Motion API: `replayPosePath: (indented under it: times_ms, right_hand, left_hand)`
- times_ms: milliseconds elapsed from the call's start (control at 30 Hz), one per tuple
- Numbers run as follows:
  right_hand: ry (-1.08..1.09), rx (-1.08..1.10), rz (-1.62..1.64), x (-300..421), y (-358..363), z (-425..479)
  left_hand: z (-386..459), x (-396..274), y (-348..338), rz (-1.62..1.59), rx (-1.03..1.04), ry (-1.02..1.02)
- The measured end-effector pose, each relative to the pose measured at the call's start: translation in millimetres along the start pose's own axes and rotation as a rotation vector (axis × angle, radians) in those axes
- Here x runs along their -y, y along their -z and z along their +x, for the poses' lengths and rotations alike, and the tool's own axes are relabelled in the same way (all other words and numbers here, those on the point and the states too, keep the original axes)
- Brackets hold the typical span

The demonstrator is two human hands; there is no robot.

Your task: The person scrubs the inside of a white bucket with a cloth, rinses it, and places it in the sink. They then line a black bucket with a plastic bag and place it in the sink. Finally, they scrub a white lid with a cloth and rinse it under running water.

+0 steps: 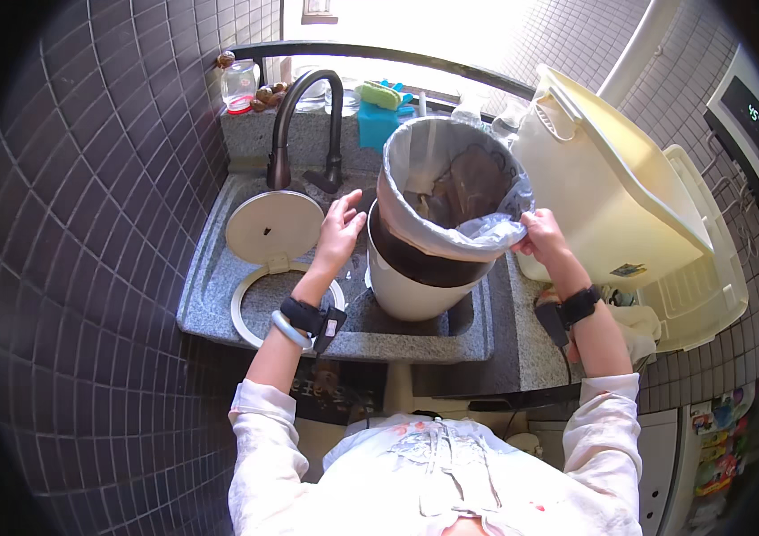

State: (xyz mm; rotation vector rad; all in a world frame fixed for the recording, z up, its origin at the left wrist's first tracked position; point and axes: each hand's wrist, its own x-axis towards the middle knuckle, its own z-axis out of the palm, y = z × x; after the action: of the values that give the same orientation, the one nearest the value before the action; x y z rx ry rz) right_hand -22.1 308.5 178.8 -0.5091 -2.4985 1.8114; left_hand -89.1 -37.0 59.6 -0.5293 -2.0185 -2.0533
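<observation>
A trash can (420, 295), white below with a dark band, stands in the basin of a stone sink. A pale plastic bag (420, 231) lines it and folds over its rim; something brownish shows inside. My right hand (541, 234) grips the bag's bunched edge at the right of the rim. My left hand (340, 231) is held just left of the can, fingers apart, holding nothing. Left of that hand lies a round white lid (275, 226), hinged to a white ring (239, 308) that rests on the sink's ledge, partly behind my left forearm.
A dark faucet (280, 147) rises behind the lid. Glass jars (241, 87), a green sponge (381, 96) and a blue cloth (377, 126) sit on the back ledge. A large cream plastic bin (594, 174) leans at the right, by a tiled wall. Stone sink edge (420, 348) runs in front.
</observation>
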Motion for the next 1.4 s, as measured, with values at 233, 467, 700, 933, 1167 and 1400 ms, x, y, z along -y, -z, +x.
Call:
replayPosePath:
  times_ms: [233, 467, 700, 933, 1167, 1400]
  right_hand:
    - [-0.13, -0.011, -0.125, -55, -28, 30]
    - [-0.194, -0.033, -0.096, -92, -36, 41]
    - [-0.108, -0.004, -0.147, -82, -42, 29]
    - [-0.133, -0.091, -0.158, -76, -55, 18]
    - [-0.259, 0.031, -0.361, -66, -38, 31]
    - [0.027, -0.342, -1.161, -72, -62, 27]
  left_hand:
    - [2, 30, 6, 0.03, -0.067, 0.158]
    - [16, 24, -24, -0.043, 0.076, 0.407]
    - [49, 16, -37, 0.817, 0.209, 0.326]
    - [65, 27, -27, 0.82, 0.328, 0.383]
    - [53, 50, -31, 0.863, 0.255, 0.318]
    - [48, 36, -37, 1.07, 0.253, 0.268]
